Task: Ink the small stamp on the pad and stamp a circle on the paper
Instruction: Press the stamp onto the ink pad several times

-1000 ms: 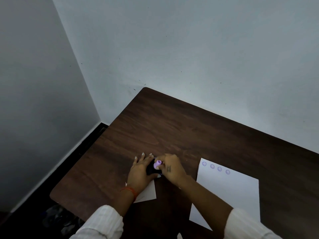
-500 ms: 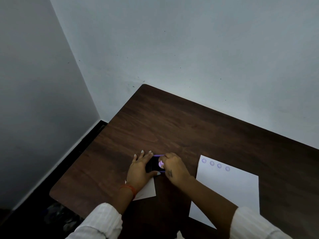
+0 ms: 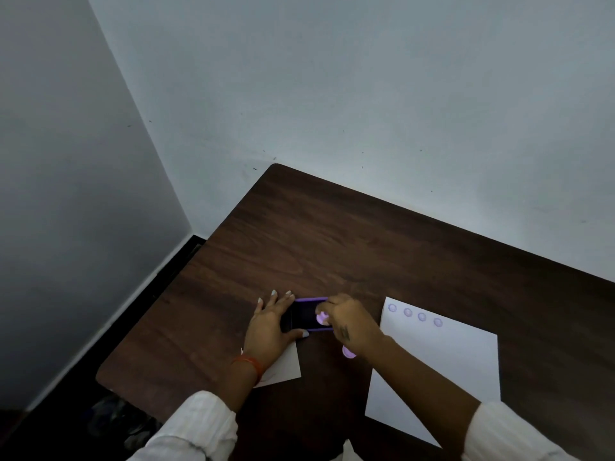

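Note:
A purple-rimmed ink pad [image 3: 307, 313] with a dark inking face lies on the brown table [image 3: 332, 247]. My left hand [image 3: 271, 322] grips the pad's left side, thumb along its near edge. My right hand [image 3: 349, 322] pinches a small pale purple stamp [image 3: 322, 317] and holds it down on the pad's right part. A white paper [image 3: 442, 364] lies to the right, with several purple circles [image 3: 415, 315] in a row along its far edge.
A round purple piece [image 3: 347, 352], maybe a cap, shows under my right wrist. A smaller white sheet [image 3: 286, 369] lies beneath my left wrist. Walls meet in a corner behind the table; dark floor runs along its left edge.
The ink pad's inking face is now exposed, where it looked like a dark closed lump before. My right hand has come down with the stamp onto the pad. The left hand stays on the pad's left side.

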Motion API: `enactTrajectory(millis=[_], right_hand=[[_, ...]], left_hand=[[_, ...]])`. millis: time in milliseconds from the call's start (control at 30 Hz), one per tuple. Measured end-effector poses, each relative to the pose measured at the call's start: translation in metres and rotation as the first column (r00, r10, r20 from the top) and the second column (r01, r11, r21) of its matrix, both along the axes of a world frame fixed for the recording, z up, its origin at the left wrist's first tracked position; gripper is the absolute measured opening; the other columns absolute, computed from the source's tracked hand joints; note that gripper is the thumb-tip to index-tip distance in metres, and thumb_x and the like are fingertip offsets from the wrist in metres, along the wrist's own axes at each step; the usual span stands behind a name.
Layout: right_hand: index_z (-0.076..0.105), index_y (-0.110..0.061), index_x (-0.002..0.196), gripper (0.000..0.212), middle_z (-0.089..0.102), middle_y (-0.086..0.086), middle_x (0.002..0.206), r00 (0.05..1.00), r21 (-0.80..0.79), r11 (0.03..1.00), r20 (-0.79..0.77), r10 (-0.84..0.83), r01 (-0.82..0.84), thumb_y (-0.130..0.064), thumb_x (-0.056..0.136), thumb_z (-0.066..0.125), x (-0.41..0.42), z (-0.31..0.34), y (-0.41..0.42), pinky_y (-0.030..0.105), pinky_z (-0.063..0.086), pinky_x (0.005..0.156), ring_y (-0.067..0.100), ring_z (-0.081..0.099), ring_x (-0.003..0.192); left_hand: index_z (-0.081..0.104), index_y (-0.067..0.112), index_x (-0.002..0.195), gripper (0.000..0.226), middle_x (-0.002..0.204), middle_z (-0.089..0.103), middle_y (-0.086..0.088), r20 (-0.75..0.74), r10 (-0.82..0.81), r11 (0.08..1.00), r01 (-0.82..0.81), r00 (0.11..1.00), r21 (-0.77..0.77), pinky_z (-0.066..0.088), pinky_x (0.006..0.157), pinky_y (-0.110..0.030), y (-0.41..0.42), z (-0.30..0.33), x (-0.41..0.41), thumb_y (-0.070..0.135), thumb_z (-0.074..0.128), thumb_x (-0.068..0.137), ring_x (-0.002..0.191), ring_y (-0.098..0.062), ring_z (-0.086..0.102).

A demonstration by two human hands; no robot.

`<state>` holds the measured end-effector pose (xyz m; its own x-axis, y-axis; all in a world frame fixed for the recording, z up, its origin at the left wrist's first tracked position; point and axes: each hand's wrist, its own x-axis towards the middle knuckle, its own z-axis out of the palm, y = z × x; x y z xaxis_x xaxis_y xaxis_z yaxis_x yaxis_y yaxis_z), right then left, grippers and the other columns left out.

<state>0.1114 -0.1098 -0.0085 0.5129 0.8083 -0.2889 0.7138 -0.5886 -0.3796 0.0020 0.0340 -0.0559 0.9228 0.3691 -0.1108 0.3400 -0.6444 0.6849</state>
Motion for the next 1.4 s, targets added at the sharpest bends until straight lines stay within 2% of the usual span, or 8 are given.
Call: enactTrajectory(millis=[100,267,467,633,833,1000,1167,1400], right_hand=[[0.057,-0.006,0.114,0.025,0.06,0.015,0.12,0.996,0.065,0.998,0.092,-0.011,0.005,-0.013,0.092,0.048,-0.009,-0.007,-0.002,0.034,0.042,0.094,0.027,0.052,0.112],[0.062,-0.006,0.105,0.02,0.064,0.014,0.111,0.981,0.107,0.976,0.03,-0.192,0.188,-0.012,0.091,0.05,-0.013,-0.01,0.005,0.029,0.042,0.087,0.025,0.057,0.103],[0.059,-0.004,0.108,0.025,0.061,0.016,0.115,0.993,0.021,0.995,0.077,0.092,-0.094,-0.003,0.084,0.054,0.002,-0.005,-0.001,0.035,0.043,0.09,0.029,0.053,0.108],[0.057,-0.004,0.112,0.024,0.059,0.016,0.119,0.986,0.13,0.983,0.085,-0.143,0.131,-0.008,0.09,0.048,-0.022,-0.004,0.005,0.034,0.044,0.095,0.026,0.053,0.111],[0.066,0.002,0.094,0.017,0.067,0.019,0.101,0.986,0.139,0.977,-0.024,-0.163,0.165,-0.004,0.086,0.052,0.003,0.007,-0.002,0.028,0.041,0.075,0.03,0.062,0.093],[0.058,-0.004,0.109,0.025,0.06,0.015,0.118,0.994,0.019,0.999,0.102,-0.037,0.035,-0.007,0.084,0.058,-0.002,-0.007,-0.009,0.035,0.044,0.093,0.027,0.054,0.109],[0.061,-0.006,0.104,0.018,0.064,0.014,0.11,0.957,0.1,0.955,0.055,-0.284,0.278,-0.008,0.087,0.053,-0.009,-0.013,-0.001,0.033,0.046,0.088,0.027,0.058,0.102],[0.059,-0.005,0.11,0.024,0.061,0.016,0.116,0.991,0.029,0.998,0.123,0.044,-0.048,-0.003,0.086,0.053,0.008,-0.012,-0.01,0.036,0.044,0.093,0.029,0.054,0.109]], left_hand=[[0.034,0.022,0.139,0.077,0.151,0.033,0.002,0.003,0.008,1.0,-0.008,1.0,-0.002,0.002,0.119,-0.036,-0.001,-0.001,0.0,0.037,0.072,0.074,0.144,-0.019,0.015],[0.035,0.022,0.139,0.076,0.151,0.034,0.002,0.005,0.017,1.0,-0.017,1.0,0.003,0.003,0.119,-0.036,-0.002,0.001,0.0,0.036,0.073,0.074,0.144,-0.019,0.015],[0.033,0.022,0.14,0.077,0.152,0.032,0.002,-0.009,0.012,1.0,-0.011,1.0,0.015,0.002,0.118,-0.035,-0.002,0.001,0.001,0.037,0.072,0.074,0.144,-0.018,0.014],[0.034,0.022,0.139,0.076,0.152,0.032,0.001,-0.004,0.009,1.0,-0.009,1.0,0.023,0.004,0.119,-0.038,-0.002,0.001,0.001,0.037,0.071,0.075,0.144,-0.02,0.015],[0.033,0.021,0.14,0.077,0.152,0.031,0.002,-0.012,0.008,1.0,-0.008,1.0,0.013,0.002,0.119,-0.036,-0.002,0.004,0.0,0.037,0.071,0.075,0.144,-0.018,0.013],[0.034,0.022,0.14,0.077,0.152,0.032,0.002,-0.006,0.012,1.0,-0.012,1.0,0.008,0.001,0.119,-0.036,-0.002,0.003,0.0,0.038,0.072,0.075,0.144,-0.018,0.014],[0.034,0.023,0.14,0.076,0.152,0.031,0.002,-0.009,0.005,1.0,-0.005,1.0,0.011,0.004,0.12,-0.039,-0.002,0.002,0.0,0.037,0.071,0.075,0.144,-0.02,0.013],[0.035,0.023,0.139,0.076,0.151,0.033,0.002,-0.006,0.019,1.0,-0.019,1.0,0.005,0.004,0.119,-0.038,-0.002,0.001,0.0,0.036,0.072,0.074,0.144,-0.02,0.014]])
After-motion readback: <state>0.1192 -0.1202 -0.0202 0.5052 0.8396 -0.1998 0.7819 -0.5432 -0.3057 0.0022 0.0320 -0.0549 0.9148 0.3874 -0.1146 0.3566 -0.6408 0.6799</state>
